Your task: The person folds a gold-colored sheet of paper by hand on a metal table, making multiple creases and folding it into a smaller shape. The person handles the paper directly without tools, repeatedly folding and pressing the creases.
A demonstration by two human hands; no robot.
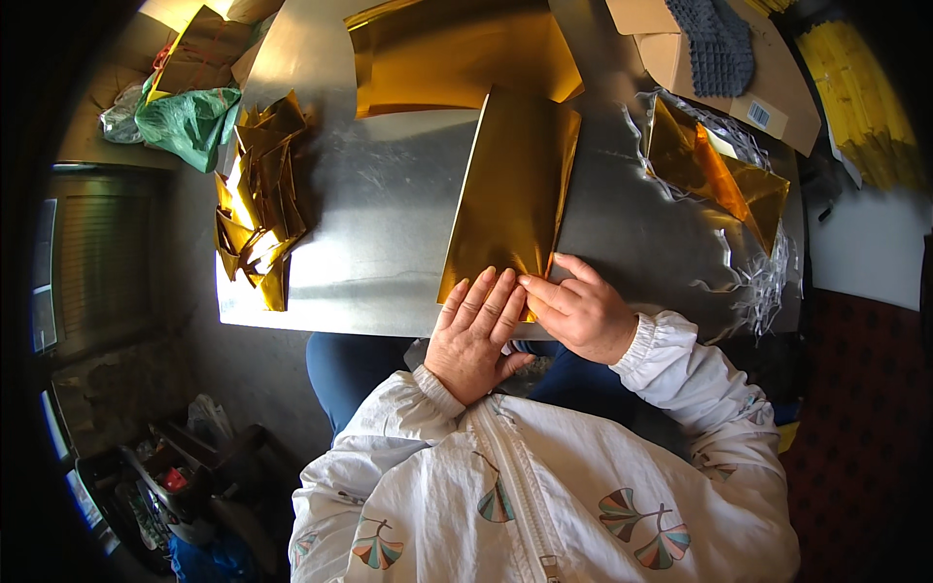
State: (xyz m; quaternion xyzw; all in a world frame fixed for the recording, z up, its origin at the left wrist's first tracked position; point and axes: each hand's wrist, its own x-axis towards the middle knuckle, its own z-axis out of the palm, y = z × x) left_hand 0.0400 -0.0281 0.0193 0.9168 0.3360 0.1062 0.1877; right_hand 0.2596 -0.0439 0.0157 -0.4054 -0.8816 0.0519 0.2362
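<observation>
Evenly, we should press the gold sheet (512, 185) under a flat, empty left grip (468, 342), the right grip (587, 317) half-curled, its hold unclear.

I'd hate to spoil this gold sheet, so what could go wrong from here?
The gold sheet might crease crookedly if the left hand, lying flat on its near end, slips. Its far end overlaps the gold sheeting behind, so a tug could perhaps disturb both. The pile of gold pieces lies along the table's left edge and could slide off if bumped.
</observation>
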